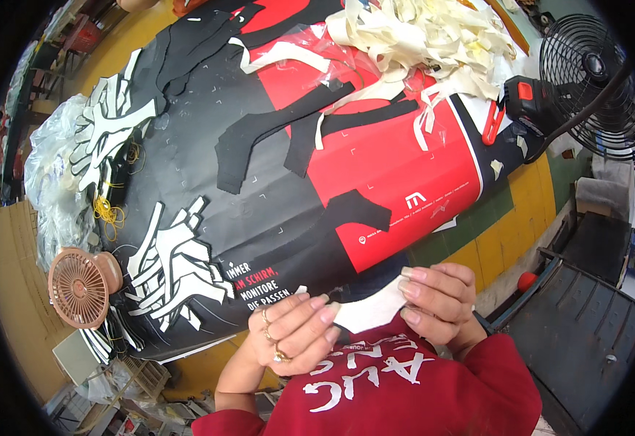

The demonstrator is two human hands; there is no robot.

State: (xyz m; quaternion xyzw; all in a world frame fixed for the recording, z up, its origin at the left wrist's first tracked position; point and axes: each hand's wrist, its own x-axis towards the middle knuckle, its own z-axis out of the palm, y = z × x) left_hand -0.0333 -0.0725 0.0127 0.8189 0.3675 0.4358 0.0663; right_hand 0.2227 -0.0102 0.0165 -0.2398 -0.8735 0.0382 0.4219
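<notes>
In front of my chest, a curved white fabric piece (370, 308) is stretched between my hands. My left hand (293, 333), with rings on its fingers, pinches its left end. The fingers and thumb of my right hand (439, 299) are closed on its right end. Just beyond, a black curved cut piece (354, 212) lies on the printed black and red sheet (288, 196) that covers the table. Two longer black pieces (277, 125) rest further back. To the left is a loose pile of black-edged white cut pieces (179, 265).
A tangled heap of cream strips (426, 43) covers the back right, near red-handled snips (492, 122) and a black wire fan (593, 80). At left stand a small pink fan (85, 287), another white-piece pile (114, 123), yellow cord (108, 212) and clear plastic bags (56, 174).
</notes>
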